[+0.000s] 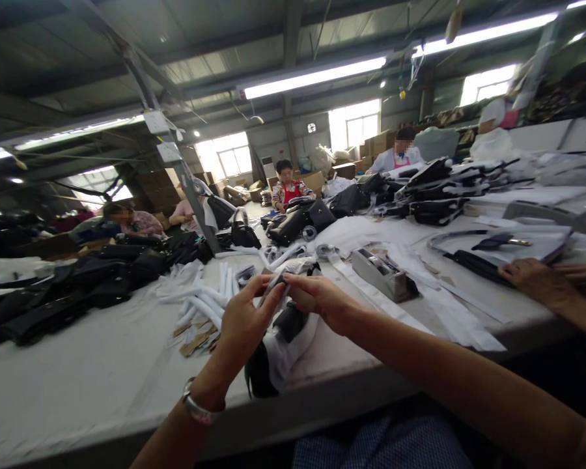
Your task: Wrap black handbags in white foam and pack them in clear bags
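Observation:
At the front edge of the table, a black bag (260,372) stands partly wrapped in thin white sheet (293,355). Above it, my left hand (244,319) has thumb and fingers closed on a dark, narrow strap-like piece (277,281) with pale wrapping around it. My right hand (325,298) pinches the same piece from the other side, its thumb close to the left one. The fingers cover much of the piece, so its exact shape is hidden. A grey tape dispenser (381,273) sits to the right of my right hand.
White rolled tubes (208,296) and brown card scraps (200,339) lie left of my hands. Long white strips (461,319) spread rightward. Black bags are piled left (112,267) and at the back (430,189). A co-worker's hands (542,283) handle a bag at right.

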`<move>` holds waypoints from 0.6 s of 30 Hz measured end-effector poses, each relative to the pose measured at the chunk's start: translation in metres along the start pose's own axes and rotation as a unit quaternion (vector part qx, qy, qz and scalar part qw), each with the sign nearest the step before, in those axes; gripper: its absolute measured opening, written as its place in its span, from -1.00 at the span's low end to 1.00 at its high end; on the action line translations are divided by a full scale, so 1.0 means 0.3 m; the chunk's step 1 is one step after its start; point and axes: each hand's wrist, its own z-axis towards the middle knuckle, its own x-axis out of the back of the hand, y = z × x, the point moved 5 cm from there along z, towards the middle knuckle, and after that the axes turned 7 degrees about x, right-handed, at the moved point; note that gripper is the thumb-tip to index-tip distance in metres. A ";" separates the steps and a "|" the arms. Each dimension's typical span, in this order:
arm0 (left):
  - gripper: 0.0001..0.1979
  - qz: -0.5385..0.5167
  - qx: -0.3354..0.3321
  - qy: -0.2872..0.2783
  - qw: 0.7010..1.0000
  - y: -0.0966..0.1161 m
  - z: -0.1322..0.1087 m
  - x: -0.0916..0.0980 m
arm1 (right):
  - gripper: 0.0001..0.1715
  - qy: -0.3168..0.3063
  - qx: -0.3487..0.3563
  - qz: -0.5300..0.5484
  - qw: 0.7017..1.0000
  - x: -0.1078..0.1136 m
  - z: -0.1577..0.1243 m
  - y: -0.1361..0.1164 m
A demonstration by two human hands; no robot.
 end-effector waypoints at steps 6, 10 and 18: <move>-0.64 -0.019 0.017 0.029 0.999 -0.027 -0.016 -0.011 | -0.55 0.018 -0.007 0.013 1.000 -0.005 -0.011 0.003; -0.25 -0.243 0.136 0.038 0.960 -0.089 -0.007 -0.044 | -0.56 0.034 0.001 0.007 0.999 -0.002 -0.009 0.002; -0.35 -0.435 0.145 -0.064 0.886 -0.061 0.001 -0.084 | -0.72 -0.054 -0.029 0.106 0.993 0.000 -0.003 -0.015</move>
